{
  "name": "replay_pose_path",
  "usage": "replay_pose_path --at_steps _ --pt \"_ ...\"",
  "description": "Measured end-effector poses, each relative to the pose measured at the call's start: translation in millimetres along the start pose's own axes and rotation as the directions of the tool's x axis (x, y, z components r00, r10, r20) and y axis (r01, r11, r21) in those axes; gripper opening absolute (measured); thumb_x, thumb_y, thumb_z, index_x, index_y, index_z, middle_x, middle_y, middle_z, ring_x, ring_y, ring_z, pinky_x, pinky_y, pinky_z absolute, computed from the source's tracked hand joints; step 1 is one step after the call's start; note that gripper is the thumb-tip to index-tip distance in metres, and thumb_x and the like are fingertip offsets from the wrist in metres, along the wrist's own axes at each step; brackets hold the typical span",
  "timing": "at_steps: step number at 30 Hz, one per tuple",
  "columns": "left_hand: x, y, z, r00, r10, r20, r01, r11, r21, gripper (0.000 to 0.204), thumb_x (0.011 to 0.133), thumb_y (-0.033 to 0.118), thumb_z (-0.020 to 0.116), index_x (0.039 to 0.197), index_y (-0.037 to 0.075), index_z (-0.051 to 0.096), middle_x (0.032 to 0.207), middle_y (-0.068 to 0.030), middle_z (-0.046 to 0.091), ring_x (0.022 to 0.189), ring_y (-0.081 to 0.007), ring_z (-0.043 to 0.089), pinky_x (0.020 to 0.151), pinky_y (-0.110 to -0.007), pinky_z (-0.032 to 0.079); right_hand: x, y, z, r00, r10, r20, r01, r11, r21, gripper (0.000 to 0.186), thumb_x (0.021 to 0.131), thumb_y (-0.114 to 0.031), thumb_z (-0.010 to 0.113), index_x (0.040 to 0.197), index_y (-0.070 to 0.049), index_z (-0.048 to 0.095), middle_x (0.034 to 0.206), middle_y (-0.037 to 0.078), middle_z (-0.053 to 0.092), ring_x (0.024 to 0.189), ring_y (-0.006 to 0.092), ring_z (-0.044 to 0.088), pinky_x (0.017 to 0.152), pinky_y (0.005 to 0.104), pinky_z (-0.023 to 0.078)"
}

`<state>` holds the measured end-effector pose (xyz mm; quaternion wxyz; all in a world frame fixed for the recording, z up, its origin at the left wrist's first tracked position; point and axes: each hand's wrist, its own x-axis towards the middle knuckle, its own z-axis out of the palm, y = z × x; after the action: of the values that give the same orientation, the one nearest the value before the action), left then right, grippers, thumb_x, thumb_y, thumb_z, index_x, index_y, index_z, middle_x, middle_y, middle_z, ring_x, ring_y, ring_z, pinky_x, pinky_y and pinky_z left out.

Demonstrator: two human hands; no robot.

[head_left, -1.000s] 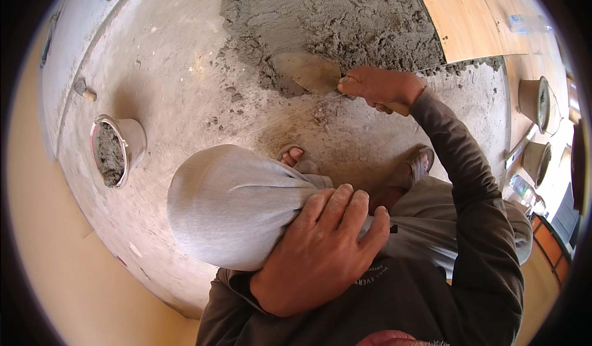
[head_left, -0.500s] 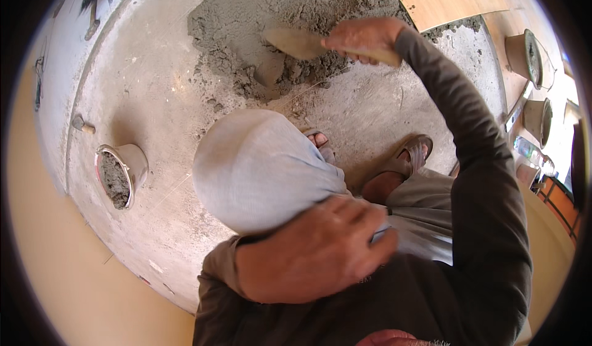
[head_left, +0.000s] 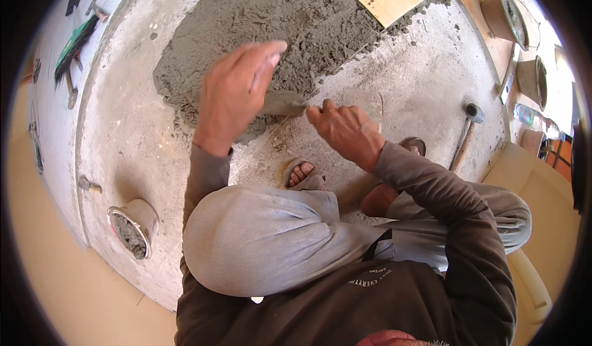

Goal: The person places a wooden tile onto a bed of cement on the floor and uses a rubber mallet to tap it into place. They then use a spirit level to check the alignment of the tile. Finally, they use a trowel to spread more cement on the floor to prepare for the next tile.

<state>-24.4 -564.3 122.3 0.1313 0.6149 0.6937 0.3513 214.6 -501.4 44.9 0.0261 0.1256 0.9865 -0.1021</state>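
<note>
A trowel (head_left: 285,104) is gripped in my right hand (head_left: 348,133), its grey blade pointing left at the near edge of a wet mortar bed (head_left: 246,22). The handle is mostly covered by my fingers. My left hand (head_left: 234,96) is raised over the mortar just left of the blade, fingers stretched out and holding nothing. It hides part of the mortar. Beyond, a flat wood-coloured panel (head_left: 394,0) lies along the mortar's far right side. A thin line runs diagonally past the mortar's right edge.
Left, a bucket of mortar (head_left: 132,229) lies tilted near a short-handled hammer (head_left: 89,185). A green brush (head_left: 75,45) and other tools lie far left. Right are a mallet (head_left: 472,115), buckets (head_left: 504,18) and a clear bottle (head_left: 525,115). My sandalled feet stand close to the mortar.
My left hand has gone from my lap up over the mortar. My right hand has brought the trowel nearer and lower. The view has shifted, showing the mallet on the right.
</note>
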Motion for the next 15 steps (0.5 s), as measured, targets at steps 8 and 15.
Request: replay_pose_path --at_steps 8,15 --pt "-188.5 20.9 107.4 0.945 0.163 0.282 -0.155 0.987 -0.053 0.027 0.095 0.019 0.071 0.12 0.008 0.07 0.124 -0.0129 0.067 0.124 -0.0318 0.062 0.104 -0.047 0.053 10.9 143.3 -57.3 0.9 0.288 0.328 -0.435 0.651 0.622 0.039 0.109 -0.038 0.054 0.121 -0.001 0.056 0.078 0.011 0.064 0.056 0.0117 0.057 0.044 0.0288 0.049" --pt "-235.1 28.2 179.3 0.908 0.262 0.327 -0.301 0.951 0.071 0.047 0.105 0.041 0.047 0.137 0.011 0.063 0.149 -0.0121 0.058 0.144 -0.0333 0.048 0.123 -0.05 0.03 35.7 143.9 -48.7 0.767 0.131 0.628 -0.639 0.245 0.729 0.058 0.105 -0.058 0.052 0.114 -0.002 0.059 0.073 0.001 0.056 0.052 0.0085 0.056 0.044 0.0257 0.053"
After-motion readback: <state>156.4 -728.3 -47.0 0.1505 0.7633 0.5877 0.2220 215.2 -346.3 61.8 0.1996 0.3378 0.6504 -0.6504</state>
